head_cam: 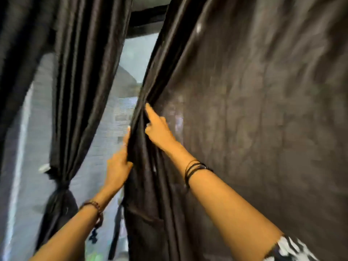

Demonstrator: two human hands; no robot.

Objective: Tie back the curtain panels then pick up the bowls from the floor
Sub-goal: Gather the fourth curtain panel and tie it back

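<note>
My left hand (117, 166) and right hand (157, 127) grip the gathered edge of the right curtain (244, 110); the left curtain (75, 72) hangs tied. Blurred window behind; floor and bowls out of view.

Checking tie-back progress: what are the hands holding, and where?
Both hands grip the right curtain panel at its gathered inner edge: left hand lower, right hand above it.

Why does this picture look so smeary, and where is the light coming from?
Head view: motion blur softens the right curtain panel and both hands; light comes through the window gap behind, leaving the dark fabric backlit with sheen on the folds; the wide lens bows the tied left curtain panel.
</note>
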